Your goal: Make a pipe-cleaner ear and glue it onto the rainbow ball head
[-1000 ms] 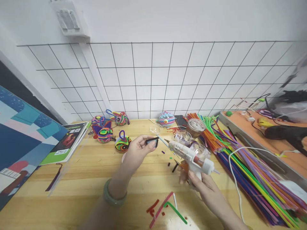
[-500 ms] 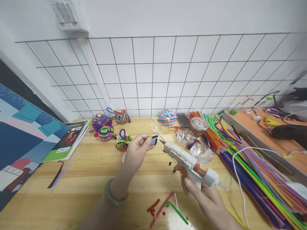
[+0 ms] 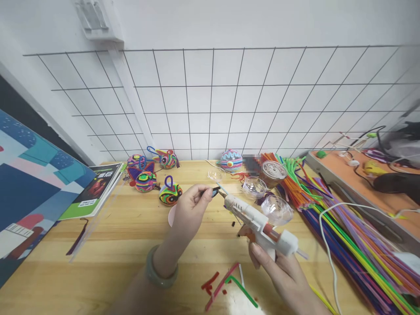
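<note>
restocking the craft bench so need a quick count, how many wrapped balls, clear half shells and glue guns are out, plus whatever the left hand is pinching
wrapped balls: 5
clear half shells: 3
glue gun, in the right hand: 1
short dark pipe-cleaner piece, pinched in the left hand: 1
total: 10

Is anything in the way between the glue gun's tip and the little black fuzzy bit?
Nothing visible. The glue gun in the right hand points its tip at the black fuzzy piece pinched by the left hand, very close to it. The clear cups sit off to the side.
</note>
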The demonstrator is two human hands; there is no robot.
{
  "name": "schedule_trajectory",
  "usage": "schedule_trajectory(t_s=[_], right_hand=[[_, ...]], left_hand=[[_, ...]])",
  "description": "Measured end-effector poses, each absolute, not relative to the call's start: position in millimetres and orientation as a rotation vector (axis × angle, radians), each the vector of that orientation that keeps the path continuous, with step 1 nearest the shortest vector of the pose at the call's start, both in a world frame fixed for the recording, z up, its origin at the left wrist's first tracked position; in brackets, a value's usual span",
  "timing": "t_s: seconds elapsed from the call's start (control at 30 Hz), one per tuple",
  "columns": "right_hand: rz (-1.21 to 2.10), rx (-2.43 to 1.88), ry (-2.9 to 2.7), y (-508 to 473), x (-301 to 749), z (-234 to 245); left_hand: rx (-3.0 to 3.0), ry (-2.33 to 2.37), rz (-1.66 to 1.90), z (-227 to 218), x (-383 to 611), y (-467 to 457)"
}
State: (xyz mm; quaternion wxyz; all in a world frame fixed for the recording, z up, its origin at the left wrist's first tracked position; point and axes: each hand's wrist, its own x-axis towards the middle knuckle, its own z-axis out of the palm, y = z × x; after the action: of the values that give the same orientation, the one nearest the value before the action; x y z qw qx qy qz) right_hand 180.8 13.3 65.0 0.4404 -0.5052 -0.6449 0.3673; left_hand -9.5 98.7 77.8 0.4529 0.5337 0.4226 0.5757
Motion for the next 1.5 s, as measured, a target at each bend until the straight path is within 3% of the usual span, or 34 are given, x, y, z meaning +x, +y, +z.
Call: schedule_trajectory(t_s=[1.5], right_hand=[[0.886,-1.263,-1.692,12.9,182.0,59.5]], left_hand=[[1.494,1.187,1.434,87.2,-7.3,92.9]])
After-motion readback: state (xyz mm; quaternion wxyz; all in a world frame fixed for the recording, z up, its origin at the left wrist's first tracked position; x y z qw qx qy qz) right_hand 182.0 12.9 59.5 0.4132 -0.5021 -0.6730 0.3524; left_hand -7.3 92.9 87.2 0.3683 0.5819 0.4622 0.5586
